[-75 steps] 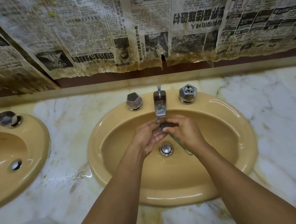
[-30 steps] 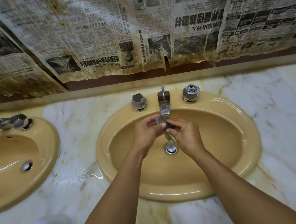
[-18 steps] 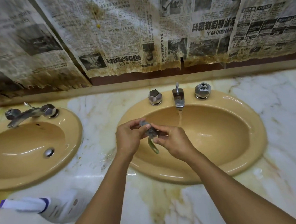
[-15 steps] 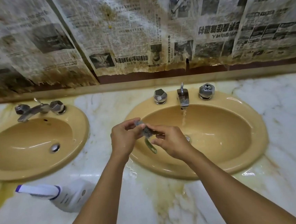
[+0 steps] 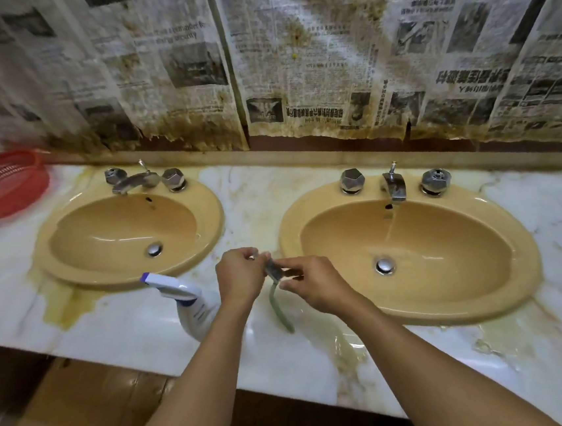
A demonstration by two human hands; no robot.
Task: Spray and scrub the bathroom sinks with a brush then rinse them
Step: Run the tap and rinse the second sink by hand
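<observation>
Brush (image 5: 273, 303) hangs over the marble countertop (image 5: 129, 330) between the two sinks, bristle end up, its green handle trailing toward 6 o'clock. The left hand (image 5: 239, 278) pinches the top of the bristle end in its fingertips. The right hand (image 5: 314, 285) pinches the same end from the 3 o'clock side, thumb and forefinger curled on it. From the hands, the left sink (image 5: 72, 267) lies at 10 o'clock and the right sink (image 5: 488, 309) at 3 o'clock, with a thin stream falling from its tap (image 5: 394, 186) at 1 o'clock. The spray bottle (image 5: 192, 307) sits at 8 o'clock, just beside the left wrist, nozzle toward the left sink.

The left sink looks next in line. A fingertip pinch at the bristles gives no scrubbing force, so one hand should slide down to a full grip on the handle, freeing the other for the bottle. Spray bowl and rim first, then work round the drain and tap bases. The wet counter probably makes everything slippery
</observation>
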